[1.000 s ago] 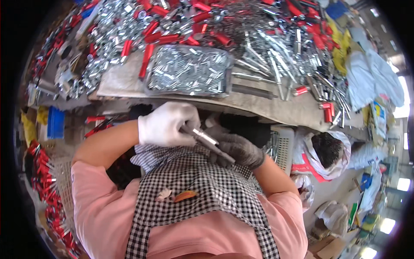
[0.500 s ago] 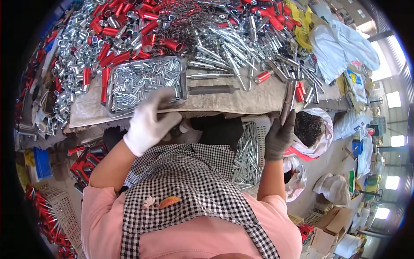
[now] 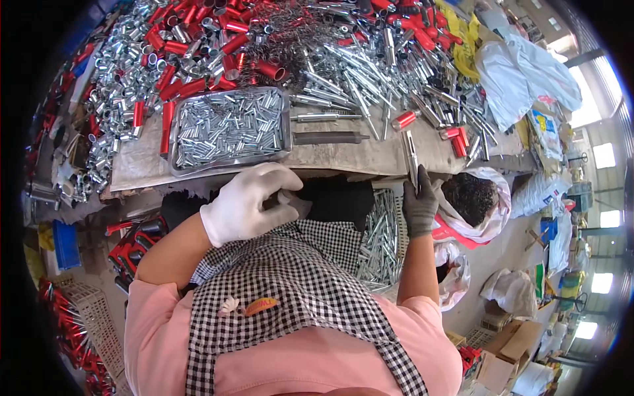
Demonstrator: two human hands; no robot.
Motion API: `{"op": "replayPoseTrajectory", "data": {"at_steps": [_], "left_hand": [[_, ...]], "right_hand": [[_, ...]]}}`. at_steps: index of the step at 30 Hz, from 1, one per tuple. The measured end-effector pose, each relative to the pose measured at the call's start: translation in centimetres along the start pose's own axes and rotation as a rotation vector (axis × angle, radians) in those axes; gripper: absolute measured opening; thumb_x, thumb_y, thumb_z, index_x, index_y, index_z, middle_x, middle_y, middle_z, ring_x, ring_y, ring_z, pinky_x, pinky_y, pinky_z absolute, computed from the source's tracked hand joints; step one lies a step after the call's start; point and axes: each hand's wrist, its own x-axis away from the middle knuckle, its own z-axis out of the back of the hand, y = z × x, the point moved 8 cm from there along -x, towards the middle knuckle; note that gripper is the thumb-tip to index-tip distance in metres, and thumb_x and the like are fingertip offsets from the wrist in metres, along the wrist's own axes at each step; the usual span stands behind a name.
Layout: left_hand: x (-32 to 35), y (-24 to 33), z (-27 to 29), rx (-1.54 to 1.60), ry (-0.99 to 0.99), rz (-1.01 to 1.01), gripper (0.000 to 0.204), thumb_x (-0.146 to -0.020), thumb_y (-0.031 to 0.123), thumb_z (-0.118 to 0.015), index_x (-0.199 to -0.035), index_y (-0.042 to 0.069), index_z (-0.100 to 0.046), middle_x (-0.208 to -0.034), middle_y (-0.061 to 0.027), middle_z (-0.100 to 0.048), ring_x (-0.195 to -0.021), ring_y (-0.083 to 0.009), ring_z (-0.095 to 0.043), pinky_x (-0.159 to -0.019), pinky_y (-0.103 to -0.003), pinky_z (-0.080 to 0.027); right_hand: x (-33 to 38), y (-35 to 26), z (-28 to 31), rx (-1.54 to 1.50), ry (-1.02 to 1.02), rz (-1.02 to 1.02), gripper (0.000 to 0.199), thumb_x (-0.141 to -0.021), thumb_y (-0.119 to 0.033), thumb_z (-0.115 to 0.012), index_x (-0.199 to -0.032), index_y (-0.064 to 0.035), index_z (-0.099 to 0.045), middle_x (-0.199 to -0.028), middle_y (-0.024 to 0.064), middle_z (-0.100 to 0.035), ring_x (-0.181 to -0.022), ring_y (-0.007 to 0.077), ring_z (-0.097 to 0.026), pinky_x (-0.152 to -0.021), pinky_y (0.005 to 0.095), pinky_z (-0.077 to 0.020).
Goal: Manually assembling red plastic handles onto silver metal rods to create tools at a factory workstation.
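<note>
My left hand [image 3: 247,204], in a white glove, is over my lap just off the table's front edge. Its fingers are curved, with the thumb apart and nothing visible between them. Beyond it lies a metal tray [image 3: 288,125] heaped with short silver pins [image 3: 228,129]. My right hand [image 3: 420,204], in a dark grey glove, is closed round the lower end of a slim, shiny metal piece [image 3: 411,157], which points away from me over the table edge. The glove hides its lower part.
Across the worktable [image 3: 330,157] lie piles of red tubes [image 3: 191,87], silver rings [image 3: 119,92], springs [image 3: 284,33] and rods [image 3: 360,79]. A dark flat bar [image 3: 330,138] lies beside the tray. Below are a crate of rods [image 3: 380,244] and an open white sack [image 3: 498,218].
My left hand has drawn back from the tray's front edge toward my lap, moving right. My right hand has shifted slightly left, and the metal piece has turned and tipped left.
</note>
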Motion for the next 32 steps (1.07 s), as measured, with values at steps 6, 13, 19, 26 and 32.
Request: {"op": "replayPoseTrajectory", "data": {"at_steps": [6, 13, 19, 26, 32], "left_hand": [[0.9, 0.5, 3.3, -0.168, 0.319, -0.079, 0.055, -0.073, 0.024, -0.079, -0.12, 0.004, -0.059, -0.12, -0.0184, -0.06, -0.111, -0.0368, -0.059, -0.096, -0.044, -0.048], [1.1, -4.1, 0.4, 0.176, -0.507, 0.462, 0.037, -0.085, 0.037, -0.068, -0.095, 0.002, -0.072, -0.069, -0.0089, -0.064, -0.062, -0.0162, -0.059, -0.059, -0.034, -0.045], [4.9, -4.2, 1.6, 0.155, -0.239, 0.466, 0.035, -0.077, 0.034, -0.074, -0.082, 0.0, -0.073, -0.063, -0.0107, -0.064, -0.057, -0.015, -0.058, -0.055, -0.032, -0.045], [6.8, -4.7, 2.0, 0.158, -0.158, 0.442, 0.034, -0.077, 0.032, -0.074, -0.081, -0.001, -0.071, -0.067, -0.0138, -0.064, -0.061, -0.019, -0.06, -0.058, -0.033, -0.047], [6.5, -5.4, 3.8, 0.064, -0.144, 0.29, 0.032, -0.075, 0.03, -0.074, -0.086, 0.0, -0.072, -0.075, -0.0152, -0.068, -0.068, -0.0231, -0.065, -0.064, -0.035, -0.051]], "right_hand": [[4.3, -13.9, 0.6, -0.23, -0.005, 0.649, 0.051, -0.077, -0.008, -0.073, -0.127, -0.0079, -0.063, -0.088, 0.0163, -0.069, -0.073, 0.0314, -0.069, -0.065, 0.039, -0.0544], [8.7, -24.1, -3.7, -0.14, -0.376, 0.99, 0.053, -0.066, -0.008, -0.075, -0.118, -0.0082, -0.067, -0.074, 0.01, -0.063, -0.061, 0.0296, -0.061, -0.054, 0.0393, -0.0476], [10.1, -27.4, -5.4, -0.238, -0.375, 1.065, 0.046, -0.063, -0.015, -0.081, -0.107, -0.0089, -0.067, -0.069, 0.0092, -0.063, -0.056, 0.0291, -0.061, -0.05, 0.0385, -0.0478], [10.5, -29.3, -6.5, -0.257, -0.427, 1.017, 0.035, -0.061, -0.02, -0.081, -0.09, -0.0106, -0.064, -0.068, 0.009, -0.064, -0.058, 0.03, -0.064, -0.052, 0.0385, -0.0512], [9.9, -29.8, -8.4, -0.3, -0.593, 0.993, 0.038, -0.067, -0.016, -0.078, -0.101, -0.0063, -0.064, -0.086, 0.0145, -0.069, -0.076, 0.0333, -0.069, -0.067, 0.0386, -0.0554]]}}
